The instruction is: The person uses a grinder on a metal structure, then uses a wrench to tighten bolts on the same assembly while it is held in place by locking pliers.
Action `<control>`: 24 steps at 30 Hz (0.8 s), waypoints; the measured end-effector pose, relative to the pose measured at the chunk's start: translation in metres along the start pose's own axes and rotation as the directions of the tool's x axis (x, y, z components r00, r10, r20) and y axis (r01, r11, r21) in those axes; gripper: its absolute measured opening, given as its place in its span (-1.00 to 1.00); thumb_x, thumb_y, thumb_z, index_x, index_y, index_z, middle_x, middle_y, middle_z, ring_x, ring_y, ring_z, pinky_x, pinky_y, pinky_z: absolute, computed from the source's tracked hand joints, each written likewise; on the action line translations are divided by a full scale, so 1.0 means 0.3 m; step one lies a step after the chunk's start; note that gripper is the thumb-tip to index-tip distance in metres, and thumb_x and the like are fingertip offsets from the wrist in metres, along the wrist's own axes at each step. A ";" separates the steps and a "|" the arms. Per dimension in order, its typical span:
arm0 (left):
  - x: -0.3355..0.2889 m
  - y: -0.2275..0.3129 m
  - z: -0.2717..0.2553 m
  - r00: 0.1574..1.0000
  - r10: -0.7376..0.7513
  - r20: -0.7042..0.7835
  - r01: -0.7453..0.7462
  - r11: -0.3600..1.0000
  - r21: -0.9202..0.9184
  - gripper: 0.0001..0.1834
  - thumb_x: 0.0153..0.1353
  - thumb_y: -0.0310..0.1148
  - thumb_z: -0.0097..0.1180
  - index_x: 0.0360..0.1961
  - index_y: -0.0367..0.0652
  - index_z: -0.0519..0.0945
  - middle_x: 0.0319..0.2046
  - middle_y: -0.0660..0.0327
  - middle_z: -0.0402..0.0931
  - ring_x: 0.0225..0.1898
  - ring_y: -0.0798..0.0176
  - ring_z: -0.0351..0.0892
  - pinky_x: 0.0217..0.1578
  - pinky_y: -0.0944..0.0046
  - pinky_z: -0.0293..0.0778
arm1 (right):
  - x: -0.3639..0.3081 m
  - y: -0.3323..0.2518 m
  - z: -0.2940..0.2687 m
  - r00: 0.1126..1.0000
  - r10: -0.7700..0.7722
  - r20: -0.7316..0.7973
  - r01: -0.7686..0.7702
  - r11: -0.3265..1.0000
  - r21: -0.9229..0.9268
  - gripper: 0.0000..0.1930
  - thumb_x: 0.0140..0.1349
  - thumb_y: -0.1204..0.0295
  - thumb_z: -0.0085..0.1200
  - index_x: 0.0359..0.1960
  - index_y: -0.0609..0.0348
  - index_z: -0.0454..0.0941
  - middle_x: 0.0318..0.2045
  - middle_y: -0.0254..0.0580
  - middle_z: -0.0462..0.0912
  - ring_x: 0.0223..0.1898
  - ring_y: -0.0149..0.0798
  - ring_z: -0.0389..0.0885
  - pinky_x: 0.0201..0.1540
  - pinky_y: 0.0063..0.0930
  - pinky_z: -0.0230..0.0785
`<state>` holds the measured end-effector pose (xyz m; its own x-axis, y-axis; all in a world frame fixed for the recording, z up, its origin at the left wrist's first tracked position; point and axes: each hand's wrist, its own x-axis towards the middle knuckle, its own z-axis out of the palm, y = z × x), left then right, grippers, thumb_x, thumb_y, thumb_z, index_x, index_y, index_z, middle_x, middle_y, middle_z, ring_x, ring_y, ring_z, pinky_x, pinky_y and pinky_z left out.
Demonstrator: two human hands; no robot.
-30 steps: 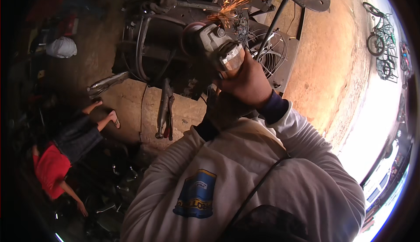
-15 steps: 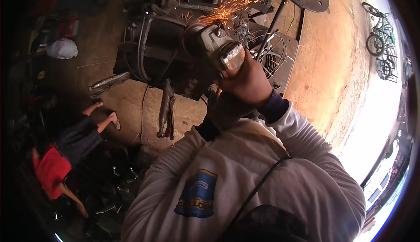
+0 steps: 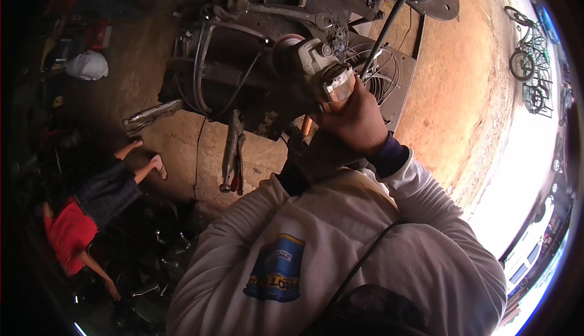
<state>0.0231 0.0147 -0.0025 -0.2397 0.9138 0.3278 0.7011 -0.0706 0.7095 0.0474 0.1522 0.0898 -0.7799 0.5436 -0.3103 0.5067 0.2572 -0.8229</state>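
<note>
My right hand is wrapped round the back of a grey angle grinder. The grinder's disc stands over a workbench, close to a bent dark metal frame, with no sparks coming off it. My left hand is below the grinder in deep shadow, near an orange piece; its fingers cannot be made out. Beyond the grinder lies a combination wrench. Locking pliers stick out from the bench's near edge, and a second pair sits further left.
A coil of wire lies right of my right hand, beside a dark hose or cable. At the left sits a person in a red shirt, with feet toward the bench. A white bag and a bicycle are farther off.
The spray of orange sparks has stopped. The grinder and my right hand have shifted slightly right and toward me. The wrench behind the grinder now shows plainly.
</note>
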 end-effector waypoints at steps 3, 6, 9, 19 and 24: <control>-0.014 -0.007 -0.019 0.983 -0.096 0.156 0.111 0.989 -0.095 -0.27 0.28 -0.16 0.19 0.41 -0.05 0.21 0.33 0.05 0.24 0.38 0.02 0.21 0.37 0.02 0.15 | -0.002 -0.003 0.002 1.000 0.008 0.023 -0.008 1.000 0.008 -0.23 -0.11 0.32 0.48 0.15 0.33 0.36 -0.10 0.05 0.68 -0.05 -0.06 0.69 0.03 -0.27 0.50; -0.011 0.010 -0.026 0.965 -0.221 0.139 0.245 0.952 -0.184 -0.33 0.27 -0.14 0.17 0.36 -0.06 0.30 0.31 0.03 0.29 0.37 0.01 0.24 0.35 -0.01 0.16 | 0.007 0.002 0.017 0.995 -0.102 0.000 0.102 0.994 0.038 -0.18 -0.13 0.21 0.48 0.07 0.50 0.30 -0.30 0.20 0.67 -0.19 0.10 0.70 -0.13 -0.19 0.54; -0.033 0.003 -0.005 0.953 -0.283 0.113 0.300 0.932 -0.201 -0.38 0.27 -0.12 0.16 0.32 -0.07 0.39 0.28 0.02 0.33 0.34 0.01 0.29 0.33 -0.04 0.18 | 0.013 -0.014 0.019 0.990 -0.143 0.004 0.143 0.989 0.024 -0.15 -0.14 0.17 0.48 0.02 0.58 0.28 -0.40 0.27 0.66 -0.27 0.17 0.70 -0.22 -0.14 0.55; -0.011 0.031 -0.060 0.966 -0.198 0.166 0.222 0.964 -0.145 -0.34 0.26 -0.05 0.17 0.33 -0.06 0.38 0.24 0.04 0.40 0.32 0.04 0.33 0.32 -0.01 0.19 | 0.009 -0.015 0.009 0.984 -0.176 0.030 0.173 0.982 0.073 -0.26 -0.13 0.23 0.47 -0.06 0.52 0.32 -0.41 0.28 0.65 -0.29 0.21 0.69 -0.23 -0.14 0.55; -0.030 0.020 -0.037 0.888 -0.385 0.252 0.431 0.888 -0.159 -0.31 0.22 0.03 0.22 0.30 -0.08 0.42 0.23 0.03 0.41 0.29 0.03 0.36 0.30 0.00 0.20 | 0.017 -0.013 0.007 0.983 -0.182 0.001 0.181 0.979 0.096 -0.26 -0.13 0.24 0.47 -0.06 0.52 0.32 -0.41 0.29 0.64 -0.29 0.23 0.68 -0.22 -0.12 0.55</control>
<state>0.0220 0.0016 0.0058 -0.3137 0.9392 -0.1399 0.4123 0.2674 0.8709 0.0406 0.1523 0.0903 -0.8594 0.4871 -0.1553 0.3193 0.2740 -0.9072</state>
